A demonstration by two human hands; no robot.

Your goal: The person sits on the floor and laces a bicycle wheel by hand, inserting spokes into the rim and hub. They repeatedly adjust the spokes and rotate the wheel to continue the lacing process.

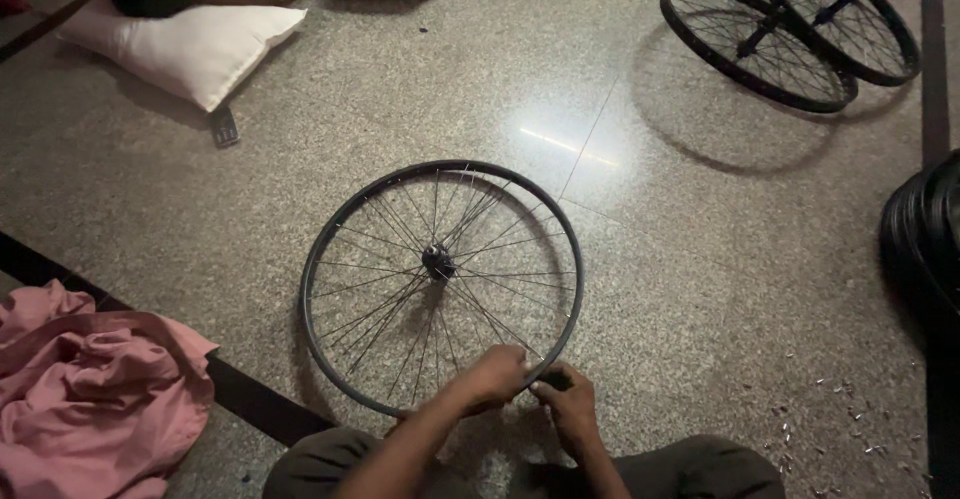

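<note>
Knees in dark trousers [700, 469] frame the bottom edge of the view, and between them both forearms reach forward to a bare bicycle wheel [440, 284] lying flat on the speckled stone floor [700, 259]. Left hand [497, 374] is closed over the near part of the black rim, its grip clenched on the rim where the spokes meet it. Right hand [568, 404] sits just beside it, fingers pinched together at the same stretch of rim; what it pinches is too small and dark to tell. At the wheel's middle sits the hub [437, 259].

Near the floor's left edge lies a heap of pink cloth [90, 389], beside a dark inlaid strip. A white pillow [185, 44] rests at the far left corner. Two more spoked wheels [790, 34] lie overlapping at the far right corner. Small pale bits [830, 409] are scattered on the floor to the right of the person.
</note>
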